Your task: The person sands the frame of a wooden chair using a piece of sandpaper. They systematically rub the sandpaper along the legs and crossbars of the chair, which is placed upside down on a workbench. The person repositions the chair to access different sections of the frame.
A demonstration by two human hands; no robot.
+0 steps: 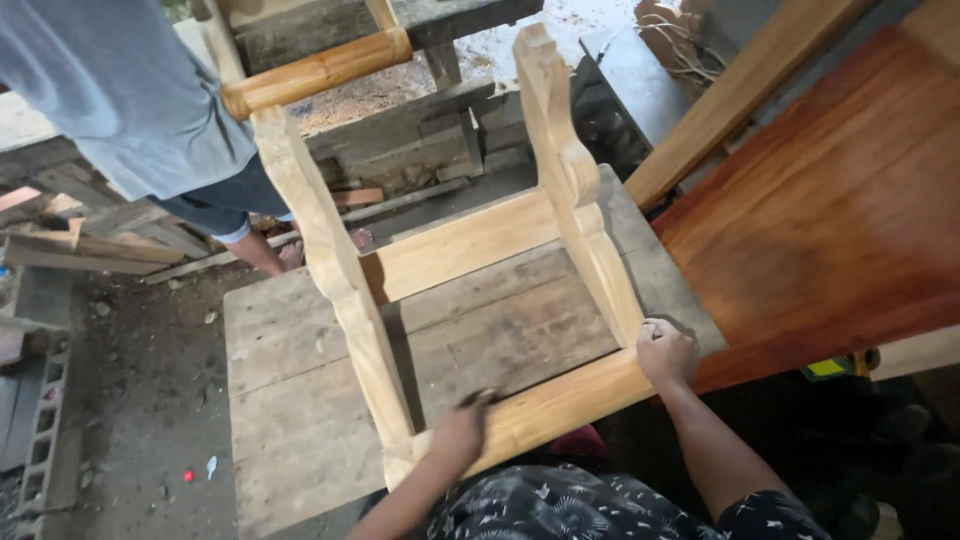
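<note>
A bare wooden frame of carved legs and rails (460,245) lies on a rough plank workbench (290,400). My right hand (665,352) grips the near rail (560,400) at its right corner, where a shaped leg (570,170) joins it. My left hand (462,428) rests on the same rail near the left leg (335,270); it is blurred and seems to hold a small dark thing that I cannot make out. A rounded wooden bar (315,72) crosses the frame's far end.
Another person in a grey shirt (120,90) and dark shorts stands barefoot at the far left of the bench. A large reddish polished board (830,210) lies to the right. Loose planks (90,240) and concrete blocks (40,430) sit on the dirt floor at left.
</note>
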